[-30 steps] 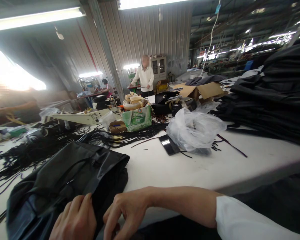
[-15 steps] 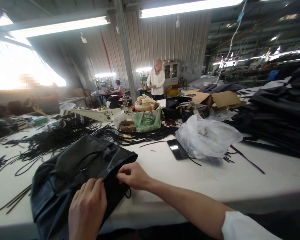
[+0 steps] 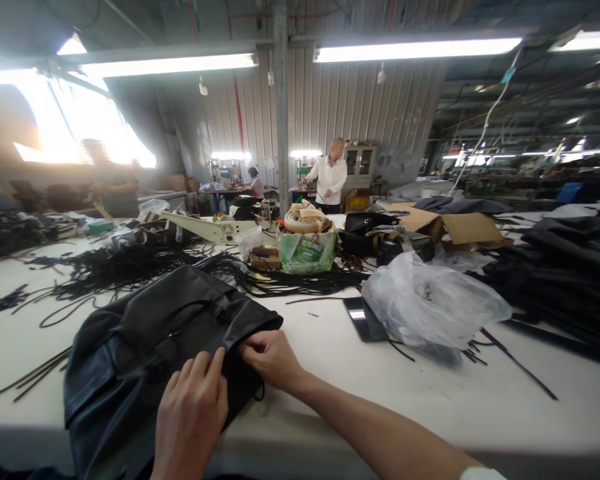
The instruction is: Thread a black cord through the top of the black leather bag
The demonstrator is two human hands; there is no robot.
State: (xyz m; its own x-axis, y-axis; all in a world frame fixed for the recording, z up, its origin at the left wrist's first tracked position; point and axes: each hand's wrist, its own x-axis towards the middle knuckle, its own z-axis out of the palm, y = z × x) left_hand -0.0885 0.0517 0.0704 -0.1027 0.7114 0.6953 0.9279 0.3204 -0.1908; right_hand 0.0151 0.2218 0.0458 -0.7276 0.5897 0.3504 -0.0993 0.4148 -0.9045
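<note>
Black bag under both hands, phone, plastic bag beside

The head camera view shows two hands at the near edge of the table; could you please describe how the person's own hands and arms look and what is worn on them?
Both are bare: no gloves, rings or watch visible. The left hand shows only to the wrist, so any sleeve is out of view. The right hand continues into a long bare forearm, ending in a white sleeve cuff at the bottom edge.
</note>
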